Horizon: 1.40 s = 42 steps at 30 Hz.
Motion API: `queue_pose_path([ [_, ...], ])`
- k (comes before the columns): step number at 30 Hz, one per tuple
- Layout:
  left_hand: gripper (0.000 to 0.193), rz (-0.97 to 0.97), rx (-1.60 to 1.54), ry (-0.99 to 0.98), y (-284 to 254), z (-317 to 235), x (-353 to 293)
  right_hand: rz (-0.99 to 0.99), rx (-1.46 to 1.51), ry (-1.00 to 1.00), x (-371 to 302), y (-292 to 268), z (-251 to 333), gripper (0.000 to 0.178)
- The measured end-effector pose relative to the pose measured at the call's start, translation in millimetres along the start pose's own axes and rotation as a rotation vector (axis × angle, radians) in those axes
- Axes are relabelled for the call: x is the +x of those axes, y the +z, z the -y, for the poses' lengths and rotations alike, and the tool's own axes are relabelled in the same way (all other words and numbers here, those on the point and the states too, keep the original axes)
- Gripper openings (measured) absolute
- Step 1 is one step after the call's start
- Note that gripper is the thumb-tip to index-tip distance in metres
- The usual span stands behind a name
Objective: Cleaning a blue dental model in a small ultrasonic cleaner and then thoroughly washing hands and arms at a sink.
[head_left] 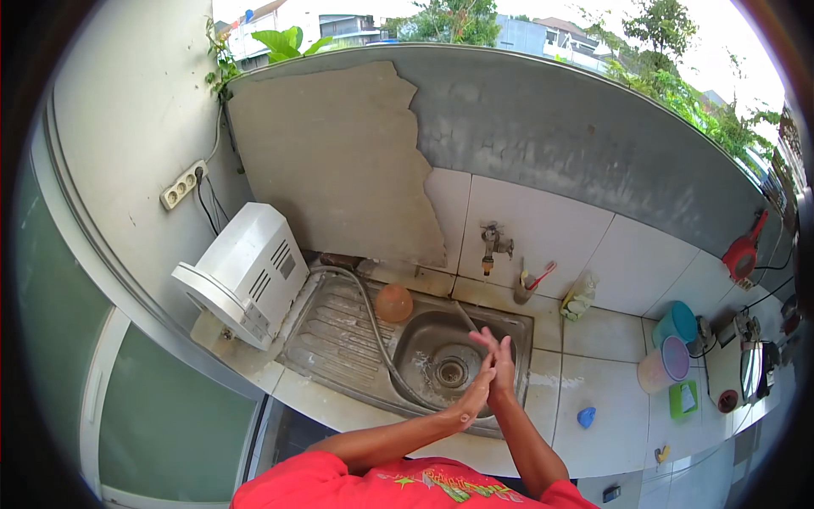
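The steel sink basin [428, 335] lies in front of me, slightly right of centre, with its round drain [451, 371] at the bottom. The basin's right edge, as seen in the head view, runs just beside my right hand [504, 371]; the wider room for movement lies to the left and rear of the hands. A grey hose [371, 312] crosses the drainboard and runs down along the basin's left side. My left hand [481, 393] and right hand are pressed together, palm toward palm, above the basin. Both are flat with fingers extended, each touching only the other. On the ribbed drainboard [326, 331], an orange round object [393, 303] sits near the basin's rear left corner. The wall tap [489, 246] is mounted behind the basin. A toothbrush cup [525, 290] stands at rear right; a small blue item [586, 416] rests on the tiled counter [593, 369], right of the sink.
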<state>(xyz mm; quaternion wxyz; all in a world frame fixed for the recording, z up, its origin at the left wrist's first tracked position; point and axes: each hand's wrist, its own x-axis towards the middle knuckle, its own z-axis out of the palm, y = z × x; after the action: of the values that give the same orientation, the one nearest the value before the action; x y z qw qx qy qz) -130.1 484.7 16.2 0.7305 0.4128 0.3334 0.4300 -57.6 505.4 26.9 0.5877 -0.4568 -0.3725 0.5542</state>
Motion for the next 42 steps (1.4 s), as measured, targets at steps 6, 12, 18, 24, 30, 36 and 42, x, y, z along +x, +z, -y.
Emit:
queue_pose_path([
  [6, 0.068, 0.185, 0.048, -0.188, -21.5, -22.3, -6.1, -0.056, 0.088, 0.079, -58.3, 46.7, 27.3, 0.061],
  [12, 0.062, -0.062, 0.238, -0.050, -18.4, -3.0, 4.5, -0.062, 0.201, 0.106, -38.4, 49.5, 17.2, 0.057],
  [18, 0.055, -0.170, -0.142, -0.066, -3.6, -33.5, -2.2, 0.030, 0.185, -0.010, 10.7, 17.5, -51.0, 0.064],
  [24, 0.062, -0.129, 0.104, 0.180, -39.9, -35.3, 30.8, 0.043, 0.057, -0.008, -0.3, 10.9, 3.3, 0.069],
  [30, 0.063, -0.102, 0.095, 0.126, -22.4, -27.1, 21.8, 0.057, -0.065, -0.088, -27.2, 36.7, 8.8, 0.073],
  [36, 0.058, 0.034, 0.207, 0.282, -0.9, -41.9, -7.6, 0.057, -0.054, -0.107, -52.7, 73.3, 14.8, 0.064],
  [42, 0.056, 0.047, 0.092, -0.074, -7.9, -42.9, 7.9, -0.036, -0.110, -0.258, 3.6, 34.8, -13.4, 0.060],
])
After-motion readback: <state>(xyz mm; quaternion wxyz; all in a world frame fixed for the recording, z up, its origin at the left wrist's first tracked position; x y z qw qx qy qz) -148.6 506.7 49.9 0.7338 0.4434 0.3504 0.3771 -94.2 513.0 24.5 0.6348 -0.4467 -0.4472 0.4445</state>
